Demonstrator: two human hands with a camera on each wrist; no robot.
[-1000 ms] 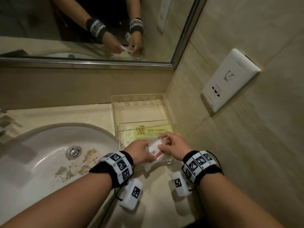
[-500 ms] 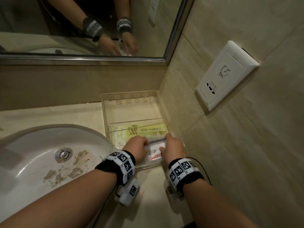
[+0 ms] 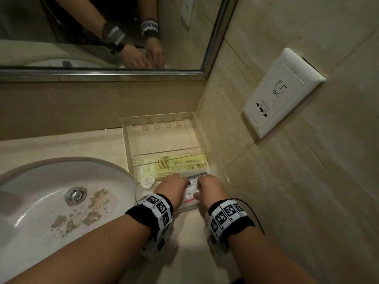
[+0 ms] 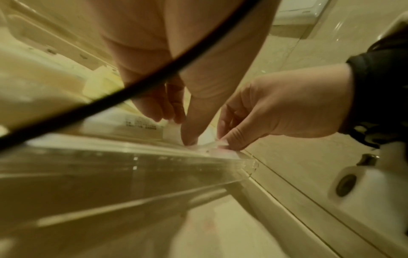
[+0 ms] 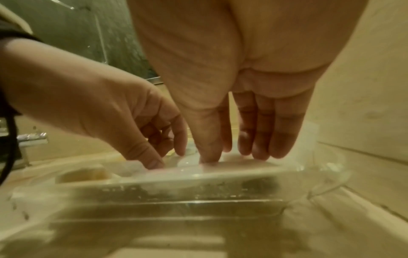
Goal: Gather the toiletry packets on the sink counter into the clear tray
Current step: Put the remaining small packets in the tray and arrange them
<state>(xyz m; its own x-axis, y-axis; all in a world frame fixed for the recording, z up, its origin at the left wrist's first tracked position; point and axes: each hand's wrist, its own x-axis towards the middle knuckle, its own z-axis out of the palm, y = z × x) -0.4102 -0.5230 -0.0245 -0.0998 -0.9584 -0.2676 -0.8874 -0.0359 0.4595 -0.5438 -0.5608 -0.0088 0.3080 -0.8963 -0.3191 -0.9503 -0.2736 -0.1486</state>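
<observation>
The clear tray sits in the counter's corner against the wall. Its near compartment holds yellow packets and a round white item. Both hands reach into that compartment at a white packet with a red stripe, which lies low in the tray. My left hand pinches its left edge, thumb tip down on it. My right hand pinches the clear right edge between thumb and fingers. The right wrist view shows both thumbs down on the packet behind the tray's front wall.
A white sink basin with stains and a metal drain lies left of the tray. The tiled wall with a white socket plate stands close on the right. A mirror runs along the back. The tray's far compartment holds nothing.
Both hands have carried the white packet forward and down from above the tray's front edge into the near compartment. The head view has shifted slightly.
</observation>
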